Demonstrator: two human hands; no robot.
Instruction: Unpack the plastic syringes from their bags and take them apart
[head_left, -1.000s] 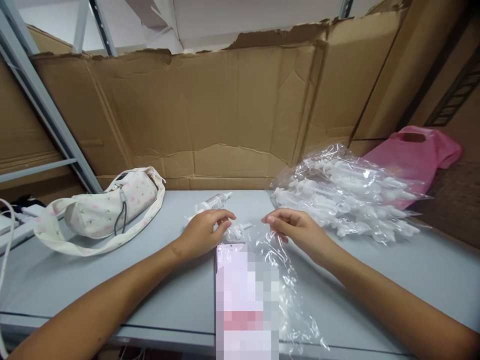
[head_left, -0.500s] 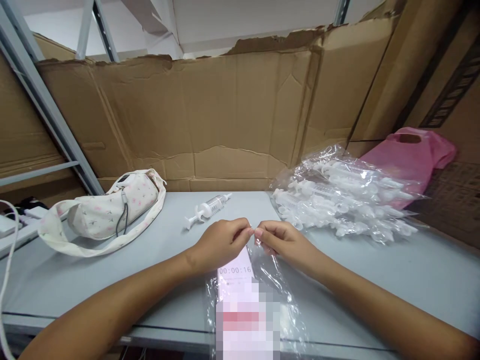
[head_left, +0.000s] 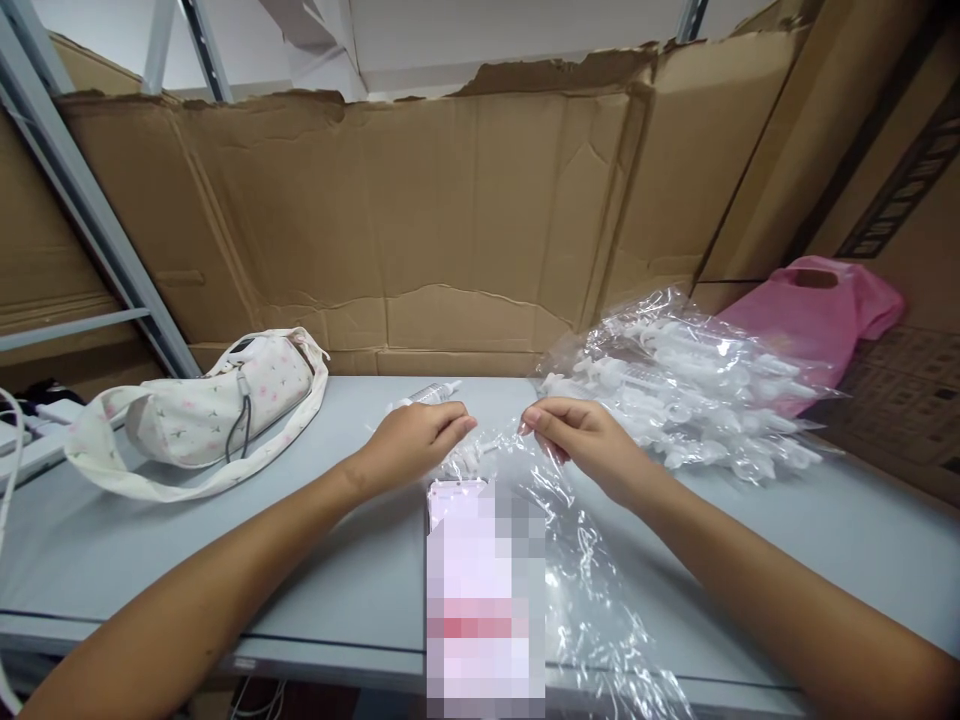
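My right hand (head_left: 581,432) pinches the upper edge of a clear plastic bag (head_left: 585,560) between thumb and fingers. The bag hangs limp toward the table's front edge. My left hand (head_left: 420,438) is closed, thumb against the curled fingers, a short way left of my right hand; what it grips is hidden. Just below its fingertips shows a clear, syringe-like thing (head_left: 466,458), partly behind film. A clear plastic syringe (head_left: 439,392) lies on the table behind my left hand, which covers part of it. Under the hands is a phone (head_left: 461,580) with a lit, partly blurred screen.
A large clear bag of several syringes (head_left: 675,390) lies at the right, with a pink plastic bag (head_left: 806,310) behind it. At the left is a flowered white cloth bag (head_left: 225,420). A cardboard wall (head_left: 420,220) closes off the grey table's (head_left: 315,600) back.
My hands, which met at the plastic bag's edge, have moved apart and slightly up. The bag has shifted right, off the phone's left side. My left hand now covers part of the lying syringe.
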